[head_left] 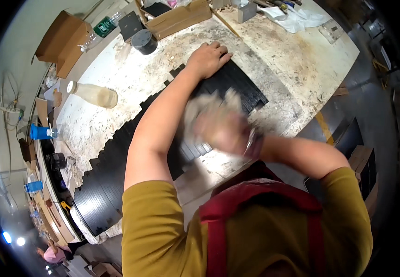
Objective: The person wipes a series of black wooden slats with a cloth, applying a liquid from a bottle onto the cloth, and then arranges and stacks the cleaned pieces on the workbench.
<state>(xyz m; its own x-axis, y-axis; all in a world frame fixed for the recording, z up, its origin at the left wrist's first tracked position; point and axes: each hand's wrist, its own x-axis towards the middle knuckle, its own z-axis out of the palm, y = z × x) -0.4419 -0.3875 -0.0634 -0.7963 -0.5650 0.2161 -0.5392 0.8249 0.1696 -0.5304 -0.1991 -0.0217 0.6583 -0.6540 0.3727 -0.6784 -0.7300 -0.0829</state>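
Observation:
Many narrow black strips [117,159] lie side by side across the worktable, forming a long dark sheet with stepped, uneven ends. My left hand [208,60] rests on the far edge of the strips, fingers apart and slightly bent, holding nothing. Nearer to me, my right hand [223,131] is smeared by motion. It grips a greyish rag [209,102] over the strips' near right part; the blur hides the exact finger positions. A band circles the right wrist.
On the stained white worktable [297,64] stand a cloudy bottle [93,94], a dark round tub [144,41] and an open cardboard box [181,21]. A green-labelled bottle [105,27] lies by a cardboard flap [63,44]. White plastic [297,18] lies far right.

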